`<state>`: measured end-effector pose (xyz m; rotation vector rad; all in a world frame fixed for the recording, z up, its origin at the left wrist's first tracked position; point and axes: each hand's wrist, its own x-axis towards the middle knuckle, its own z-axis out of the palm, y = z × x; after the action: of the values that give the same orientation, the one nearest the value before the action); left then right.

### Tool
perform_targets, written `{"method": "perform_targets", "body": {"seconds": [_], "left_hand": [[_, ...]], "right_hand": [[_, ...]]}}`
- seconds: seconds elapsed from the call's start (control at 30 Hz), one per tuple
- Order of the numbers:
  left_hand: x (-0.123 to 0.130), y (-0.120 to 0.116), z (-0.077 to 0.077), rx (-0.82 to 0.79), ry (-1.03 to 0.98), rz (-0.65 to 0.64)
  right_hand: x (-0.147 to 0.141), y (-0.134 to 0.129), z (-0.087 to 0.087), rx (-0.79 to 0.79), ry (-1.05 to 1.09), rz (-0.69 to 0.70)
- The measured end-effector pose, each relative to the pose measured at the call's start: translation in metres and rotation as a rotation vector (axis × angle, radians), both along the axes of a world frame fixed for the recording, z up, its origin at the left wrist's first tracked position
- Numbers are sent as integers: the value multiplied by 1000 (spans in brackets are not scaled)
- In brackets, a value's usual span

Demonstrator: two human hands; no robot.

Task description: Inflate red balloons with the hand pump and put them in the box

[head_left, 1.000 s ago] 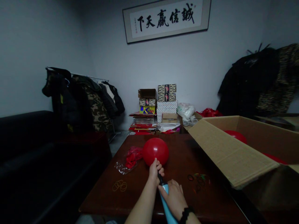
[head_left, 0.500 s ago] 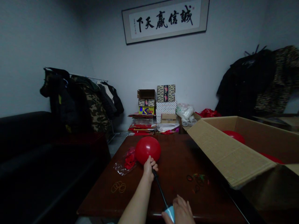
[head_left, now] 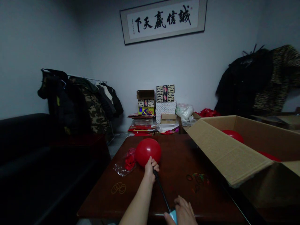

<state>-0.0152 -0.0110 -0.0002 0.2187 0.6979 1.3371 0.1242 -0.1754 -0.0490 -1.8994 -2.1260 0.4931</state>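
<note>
While the left hand (head_left: 151,167) holds a balloon (head_left: 148,149), calligraphy (head_left: 162,19) reads 誠信贏天下.

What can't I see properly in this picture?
All in the head view:
- Balloon neck: hidden by the left hand.
- Most of the blue pump: cut off by the bottom edge and covered by the right hand.
- Bottom of the cardboard box: hidden by its own near side and flap.
- Small writing beside the big characters on the wall picture: too small to read.
- Dark sofa: cut off by the left edge.
</note>
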Motion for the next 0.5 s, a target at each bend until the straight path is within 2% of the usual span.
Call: {"method": "perform_targets", "body": {"seconds": [0.1,0.3,0.5], "left_hand": [[5,-7,-8,-41,-22,-20],[16,-25,-35,-74,-53,-33],[12,-33,-48,-85,-54,-76]], "right_hand": [[-6,7,9,7,12,-18],[-16,29,27,-12,9,-35],[-30,46,29,6,2,-67]]}}
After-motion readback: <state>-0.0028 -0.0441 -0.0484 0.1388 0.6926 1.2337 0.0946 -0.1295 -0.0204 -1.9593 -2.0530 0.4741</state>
